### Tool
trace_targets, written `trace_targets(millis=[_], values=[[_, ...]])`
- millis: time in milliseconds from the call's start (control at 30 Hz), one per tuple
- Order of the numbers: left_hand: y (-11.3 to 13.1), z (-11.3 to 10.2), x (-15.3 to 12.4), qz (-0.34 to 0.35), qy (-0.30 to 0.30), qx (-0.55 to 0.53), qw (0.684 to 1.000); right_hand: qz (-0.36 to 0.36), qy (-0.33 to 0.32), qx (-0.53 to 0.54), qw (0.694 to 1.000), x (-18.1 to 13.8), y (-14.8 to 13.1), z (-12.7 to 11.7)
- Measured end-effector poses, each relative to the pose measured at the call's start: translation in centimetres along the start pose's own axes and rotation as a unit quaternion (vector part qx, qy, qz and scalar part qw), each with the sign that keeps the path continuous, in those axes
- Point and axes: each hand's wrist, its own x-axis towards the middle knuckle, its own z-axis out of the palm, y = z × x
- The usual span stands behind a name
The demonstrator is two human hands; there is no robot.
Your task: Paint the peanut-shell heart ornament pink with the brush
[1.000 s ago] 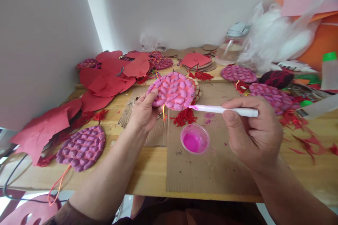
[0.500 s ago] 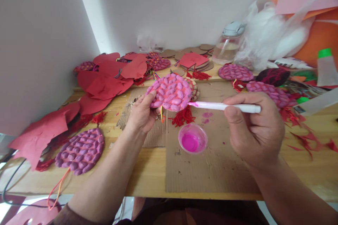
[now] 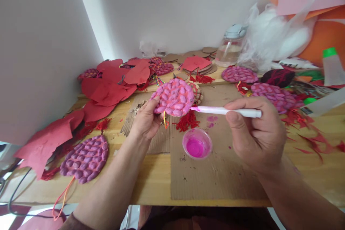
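My left hand (image 3: 145,116) grips the left edge of a round disc (image 3: 174,97), its thumb on the front. Pink-painted lumps that look like peanuts cover the disc; a red tassel (image 3: 187,121) and a yellow cord hang below it. Between the fingertips of my right hand (image 3: 257,133) is a slim white paintbrush (image 3: 215,110), held level. Its pink tip points left at the disc's lower right edge, touching or very close. Below the disc, a clear plastic cup (image 3: 197,143) of bright pink paint stands on a cardboard sheet (image 3: 215,183).
A purple lumpy disc (image 3: 85,159) lies at left, near red paper cutouts (image 3: 107,86). Pink discs (image 3: 273,97), red scraps (image 3: 315,142) and a green-capped bottle (image 3: 332,66) are at right. At the back are a jar (image 3: 229,48), a plastic bag (image 3: 280,39) and cardboard rounds (image 3: 188,57).
The whole view has shifted slightly. The brush tip remains by the disc's lower right edge, and both hands keep the same hold.
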Motion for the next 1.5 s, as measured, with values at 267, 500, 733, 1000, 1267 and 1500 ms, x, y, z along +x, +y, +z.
trace_targets(millis=[267, 500, 733, 1000, 1267, 1500], values=[[-0.08, 0.08, -0.05, 0.005, -0.016, -0.009, 1.000, 0.014, -0.012, 0.015, 1.000, -0.10, 0.01, 0.01], [-0.05, 0.08, -0.10, -0.001, 0.006, 0.015, 1.000, 0.006, 0.012, 0.004, 1.000, -0.03, 0.13, 0.10], [-0.05, 0.11, -0.14, -0.003, 0.000, 0.016, 1.000, 0.008, 0.013, 0.006, 1.000, -0.09, 0.17, 0.17], [-0.07, 0.02, -0.10, -0.031, 0.017, 0.020, 0.999, 0.012, 0.020, 0.005, 1.000, -0.03, 0.11, 0.10], [0.05, 0.42, -0.09, -0.049, 0.037, -0.004, 0.998, 0.013, -0.007, 0.064, 0.998, 0.13, -0.12, 0.42], [0.06, 0.31, -0.03, -0.057, 0.035, -0.009, 0.998, 0.004, -0.008, 0.070, 0.997, 0.19, -0.21, 0.34]])
